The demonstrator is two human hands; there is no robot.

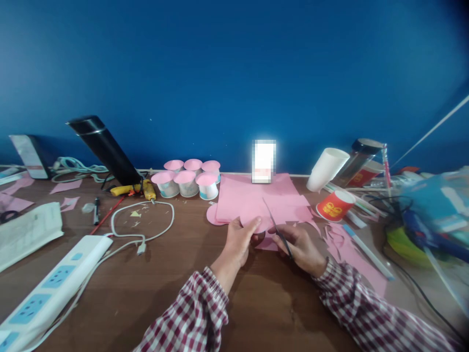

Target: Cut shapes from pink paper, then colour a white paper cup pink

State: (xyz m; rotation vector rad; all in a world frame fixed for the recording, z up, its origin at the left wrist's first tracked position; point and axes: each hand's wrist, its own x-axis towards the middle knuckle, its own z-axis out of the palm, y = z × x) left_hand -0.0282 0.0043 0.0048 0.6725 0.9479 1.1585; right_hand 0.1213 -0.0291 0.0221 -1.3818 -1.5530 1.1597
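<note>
My left hand (236, 244) pinches a rounded piece of pink paper (252, 213) between thumb and fingers. Close to its right edge, my right hand (304, 249) is closed around a slim pair of dark scissors (275, 226), the tip pointing up and away from me. I cannot make out whether the blades are apart or touch the paper. Beyond both hands lies a stack of pink sheets (234, 195), and a pink scrap (266, 243) rests on the table between them. Part of the held paper is hidden by my fingers.
Several pink-topped paper cups (186, 183) stand left of the sheets. A lit, blurred-out screen (264, 161) leans behind them. Rightward are a red cup (336, 205), white cups (327, 168) and pink offcuts (361, 264). A power strip (54, 283) and white cable (141, 238) lie left.
</note>
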